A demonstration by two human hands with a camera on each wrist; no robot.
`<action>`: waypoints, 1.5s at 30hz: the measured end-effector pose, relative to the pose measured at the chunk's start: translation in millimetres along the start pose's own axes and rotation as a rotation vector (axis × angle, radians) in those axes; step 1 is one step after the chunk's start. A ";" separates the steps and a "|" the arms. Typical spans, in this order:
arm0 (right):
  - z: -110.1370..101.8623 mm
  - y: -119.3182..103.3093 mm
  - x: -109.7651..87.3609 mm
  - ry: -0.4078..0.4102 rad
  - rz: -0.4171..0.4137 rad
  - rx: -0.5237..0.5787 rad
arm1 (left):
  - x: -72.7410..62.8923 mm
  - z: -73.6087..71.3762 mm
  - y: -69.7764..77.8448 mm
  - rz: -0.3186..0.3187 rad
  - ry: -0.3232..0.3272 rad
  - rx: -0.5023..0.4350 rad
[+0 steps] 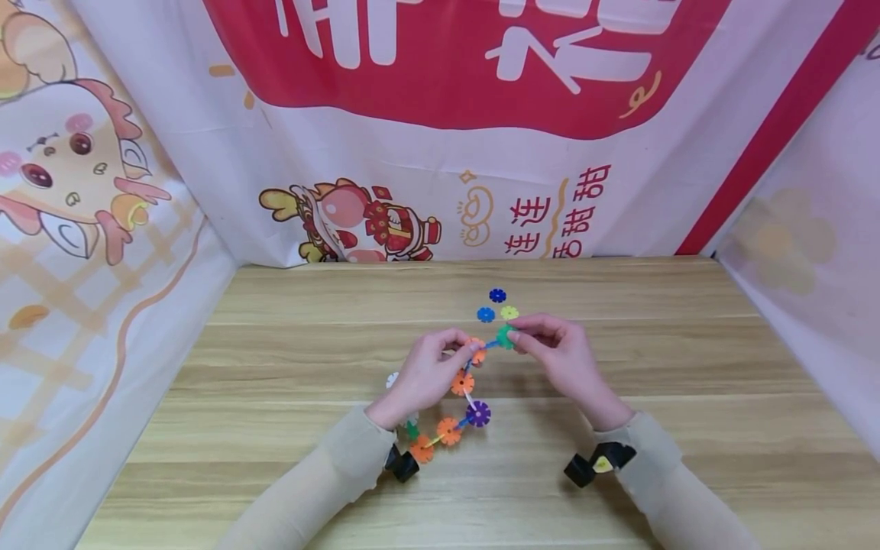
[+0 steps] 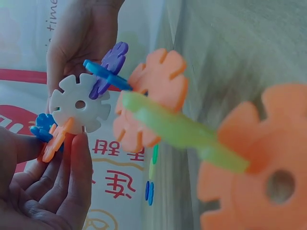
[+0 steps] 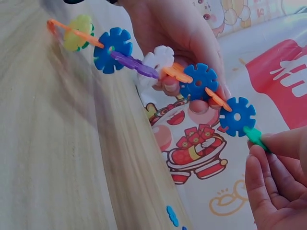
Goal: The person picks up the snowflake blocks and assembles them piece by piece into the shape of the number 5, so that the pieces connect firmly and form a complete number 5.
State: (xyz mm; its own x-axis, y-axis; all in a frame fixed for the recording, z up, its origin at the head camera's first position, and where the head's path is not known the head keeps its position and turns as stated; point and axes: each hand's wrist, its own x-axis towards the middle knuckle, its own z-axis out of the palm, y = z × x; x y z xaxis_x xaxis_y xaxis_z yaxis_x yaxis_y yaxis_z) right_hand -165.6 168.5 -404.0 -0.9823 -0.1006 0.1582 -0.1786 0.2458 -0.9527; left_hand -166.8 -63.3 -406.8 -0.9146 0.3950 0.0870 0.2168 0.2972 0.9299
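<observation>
A chain of notched flower-shaped plastic discs hangs in a curve between and below the two hands. My left hand pinches an orange disc near the chain's upper end. A green disc at the end of the chain is pinched between my right hand's thumb and fingers. Its edge joins a blue disc between the hands. Lower down the chain are a white disc, a purple disc and several orange ones, partly hidden behind the left hand and wrist in the head view.
Just beyond the right hand, a dark blue disc, a lighter blue disc and a yellow disc lie loose on the wooden table. A printed cloth stands along the table's back edge.
</observation>
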 end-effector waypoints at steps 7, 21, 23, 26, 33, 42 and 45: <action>6.1 -0.8 0.9 0.026 -0.012 0.051 | -0.5 2.9 1.1 0.003 0.037 -0.008; 2.9 -5.8 3.6 -0.016 0.004 0.029 | 0.3 6.8 1.9 0.013 0.097 -0.017; 1.8 -5.7 6.0 -0.021 -0.011 0.030 | 0.0 7.9 3.4 0.004 0.078 -0.017; 1.0 -4.7 9.0 -0.014 -0.027 0.031 | -1.6 9.0 4.6 -0.028 0.031 -0.049; -0.7 -3.9 11.3 -0.027 -0.002 -0.008 | -3.9 8.1 6.0 -0.046 -0.019 -0.080; 6.1 -7.4 12.1 -0.062 -0.045 -0.038 | 4.7 5.9 9.0 0.034 0.118 -0.042; 10.3 -8.6 11.1 -0.058 -0.052 -0.035 | 8.6 5.8 10.3 0.032 0.145 -0.030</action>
State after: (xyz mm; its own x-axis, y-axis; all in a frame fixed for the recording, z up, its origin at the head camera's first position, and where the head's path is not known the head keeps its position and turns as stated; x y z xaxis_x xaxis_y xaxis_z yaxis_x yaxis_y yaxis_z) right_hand -174.4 155.4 -396.7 -0.9668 -0.1692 0.1914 -0.2325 0.2720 -0.9338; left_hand -170.4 -51.8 -398.6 -0.9474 0.2736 0.1659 0.2389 0.2597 0.9357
